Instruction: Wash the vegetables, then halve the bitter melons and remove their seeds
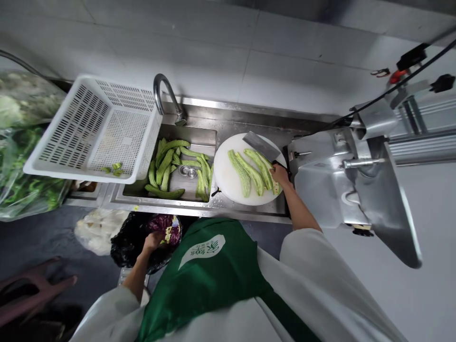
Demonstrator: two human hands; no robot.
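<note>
My right hand (pixel 280 175) is closed round the handle of a cleaver (pixel 261 146) at the right side of a round white cutting board (pixel 223 171). The wide blade rests flat on the board, toward its back edge. Several long, pale green, ridged gourd pieces (pixel 253 173) lie side by side there, close to that hand. Down at the left, my left hand (pixel 153 241) reaches over a bin lined with a black bag (pixel 128 237). Its fingers seem loosely apart beside small yellow-green scraps (pixel 168 233) and purple leaves (pixel 156 223) in the bin.
More green gourds (pixel 164 166) lie in the steel sink (pixel 212 137) under a curved tap (pixel 164 88). A white plastic basket (pixel 83 168) with a few green bits straddles the sink's left side. Bagged greens (pixel 28 166) stand far left, a metal slicer (pixel 320 175) right, a pink stool (pixel 39 285) lower left.
</note>
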